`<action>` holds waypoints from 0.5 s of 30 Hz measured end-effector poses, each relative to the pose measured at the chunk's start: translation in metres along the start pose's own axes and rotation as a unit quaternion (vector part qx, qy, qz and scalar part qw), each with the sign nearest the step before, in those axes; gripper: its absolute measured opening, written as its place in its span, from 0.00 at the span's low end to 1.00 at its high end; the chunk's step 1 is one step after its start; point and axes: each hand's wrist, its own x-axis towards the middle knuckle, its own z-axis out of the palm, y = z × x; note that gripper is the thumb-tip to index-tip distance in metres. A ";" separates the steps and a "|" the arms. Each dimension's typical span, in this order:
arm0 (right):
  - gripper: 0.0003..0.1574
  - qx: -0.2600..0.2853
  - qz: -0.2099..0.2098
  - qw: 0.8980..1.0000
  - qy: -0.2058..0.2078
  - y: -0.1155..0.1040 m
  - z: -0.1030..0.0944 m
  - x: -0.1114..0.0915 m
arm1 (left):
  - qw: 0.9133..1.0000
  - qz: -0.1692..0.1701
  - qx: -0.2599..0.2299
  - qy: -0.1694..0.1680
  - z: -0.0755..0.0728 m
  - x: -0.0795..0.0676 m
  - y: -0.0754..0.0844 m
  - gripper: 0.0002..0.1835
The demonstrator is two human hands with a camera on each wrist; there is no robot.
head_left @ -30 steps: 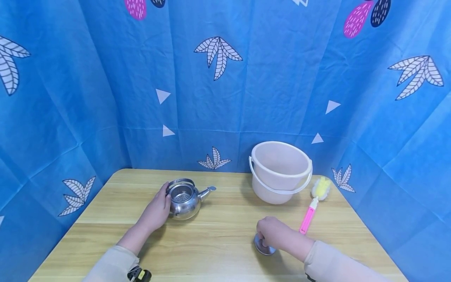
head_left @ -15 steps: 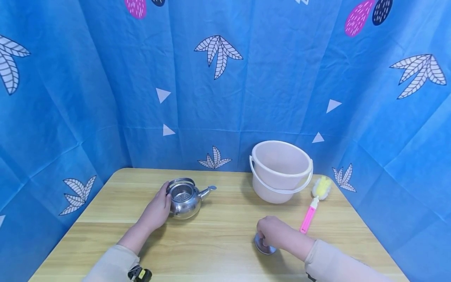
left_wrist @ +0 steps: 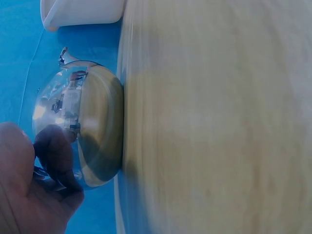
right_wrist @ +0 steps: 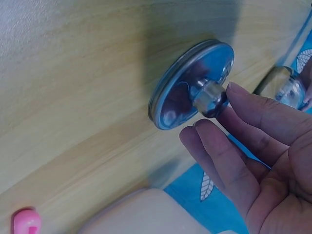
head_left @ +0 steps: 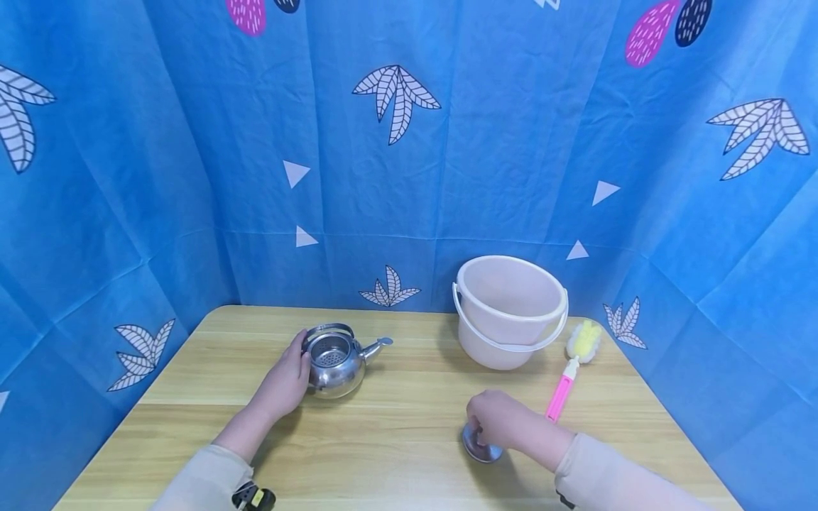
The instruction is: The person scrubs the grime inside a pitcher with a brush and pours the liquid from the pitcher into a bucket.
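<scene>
A small shiny steel teapot (head_left: 336,378) without its lid stands at the left of the table, spout to the right; a perforated strainer shows in its mouth. My left hand (head_left: 284,377) grips it on the side opposite the spout, and the left wrist view has that hand (left_wrist: 36,200) close against the curved wall. At the front right, my right hand (head_left: 500,420) pinches the round knob of the steel teapot lid (head_left: 481,450). In the right wrist view the lid (right_wrist: 183,100) is knob side toward the palm, with the thumb and fingers around the knob.
A white bucket (head_left: 495,337) with its handle hanging down stands at the back right. Beside it lies a brush (head_left: 561,397) with a pink handle and yellow-and-white sponge head, partly behind the right forearm. Blue patterned cloth (head_left: 383,184) encloses the wooden table (head_left: 383,454) at back and sides.
</scene>
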 end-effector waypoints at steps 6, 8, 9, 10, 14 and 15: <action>0.14 0.001 -0.015 1.000 0.006 0.002 -0.003 -0.001 | 1.000 0.002 0.000 0.003 -0.001 -0.001 0.002 0.30; 0.14 0.003 -0.012 1.000 0.006 0.001 -0.004 -0.001 | 1.000 0.003 0.000 0.003 0.000 -0.001 0.001 0.30; 0.14 0.004 -0.009 1.000 0.005 0.001 -0.004 -0.001 | 1.000 0.002 -0.001 0.003 0.001 -0.001 0.001 0.30; 0.14 0.006 -0.006 1.000 0.004 0.000 -0.005 -0.001 | 1.000 0.001 -0.002 0.003 0.001 0.000 0.001 0.30; 0.14 0.010 0.004 1.000 0.002 -0.002 -0.008 0.000 | 1.000 0.000 -0.004 0.004 0.002 0.000 -0.001 0.30; 0.15 0.011 0.006 1.000 0.001 -0.002 -0.008 0.001 | 1.000 -0.001 -0.005 0.004 0.002 0.000 -0.001 0.30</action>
